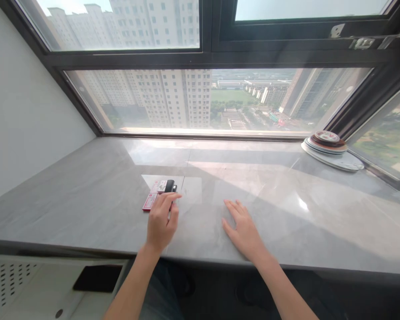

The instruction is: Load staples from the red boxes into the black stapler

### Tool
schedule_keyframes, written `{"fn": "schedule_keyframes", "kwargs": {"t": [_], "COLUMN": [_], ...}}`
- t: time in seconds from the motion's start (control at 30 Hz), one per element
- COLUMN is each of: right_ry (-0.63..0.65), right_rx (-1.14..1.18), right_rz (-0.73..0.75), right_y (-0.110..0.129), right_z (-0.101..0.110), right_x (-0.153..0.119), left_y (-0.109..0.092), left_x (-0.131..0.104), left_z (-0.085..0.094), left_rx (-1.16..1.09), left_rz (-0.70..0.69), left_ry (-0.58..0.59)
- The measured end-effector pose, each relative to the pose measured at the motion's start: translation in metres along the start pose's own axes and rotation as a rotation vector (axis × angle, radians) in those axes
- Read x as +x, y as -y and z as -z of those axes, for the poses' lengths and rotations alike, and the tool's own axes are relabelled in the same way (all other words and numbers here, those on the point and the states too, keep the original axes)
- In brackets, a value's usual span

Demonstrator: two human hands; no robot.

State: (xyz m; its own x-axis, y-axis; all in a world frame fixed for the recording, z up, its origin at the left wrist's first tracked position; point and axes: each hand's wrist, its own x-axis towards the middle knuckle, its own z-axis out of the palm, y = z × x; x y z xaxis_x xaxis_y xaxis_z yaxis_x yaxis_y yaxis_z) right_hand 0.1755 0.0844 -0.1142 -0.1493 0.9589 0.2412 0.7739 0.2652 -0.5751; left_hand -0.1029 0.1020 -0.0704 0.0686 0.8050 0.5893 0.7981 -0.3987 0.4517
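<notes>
My left hand [162, 222] is over the near side of a small group of things on the grey countertop. Its fingers are bent, with a gap between thumb and forefinger, and nothing shows in its grip. Partly hidden behind it is a black item [170, 186] that looks like a stapler. Beside that lie small red-and-white boxes [150, 201], close together. Whether my fingertips touch any of them I cannot tell. To the right, my right hand [242, 229] rests with fingers stretched out, palm down, on the countertop [206, 231], holding nothing.
A stack of plates [333, 153] stands in the far right corner by the window frame [206, 58]. A white wall [26, 115] bounds the left side. Below the counter's front edge, a white cabinet [53, 302] with a dark flat panel [96, 278] shows at lower left.
</notes>
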Motion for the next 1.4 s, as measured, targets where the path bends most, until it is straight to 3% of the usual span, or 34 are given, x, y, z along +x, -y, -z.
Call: {"fn": "schedule_keyframes", "kwargs": {"t": [0.07, 0.13, 0.23, 0.3, 1.4], "right_ry": [0.051, 0.094, 0.132, 0.146, 0.107], "right_rx": [-0.198, -0.338, -0.441, -0.464, -0.428], "right_rz": [-0.015, -0.013, 0.021, 0.043, 0.002], "right_y": [-0.022, -0.033, -0.035, -0.034, -0.042], "right_z": [0.014, 0.021, 0.024, 0.025, 0.023], "right_x": [-0.008, -0.013, -0.014, -0.012, -0.01], "left_y": [-0.036, -0.06, -0.07, -0.067, -0.061], "left_x": [-0.009, -0.016, -0.024, -0.026, -0.026], "left_z": [-0.023, -0.048, -0.076, -0.084, -0.083], "left_rx": [0.012, 0.088, 0.219, 0.281, 0.303], "left_rz": [-0.041, -0.045, -0.02, -0.014, -0.033], "left_ry": [0.195, 0.292, 0.361, 0.387, 0.42]}}
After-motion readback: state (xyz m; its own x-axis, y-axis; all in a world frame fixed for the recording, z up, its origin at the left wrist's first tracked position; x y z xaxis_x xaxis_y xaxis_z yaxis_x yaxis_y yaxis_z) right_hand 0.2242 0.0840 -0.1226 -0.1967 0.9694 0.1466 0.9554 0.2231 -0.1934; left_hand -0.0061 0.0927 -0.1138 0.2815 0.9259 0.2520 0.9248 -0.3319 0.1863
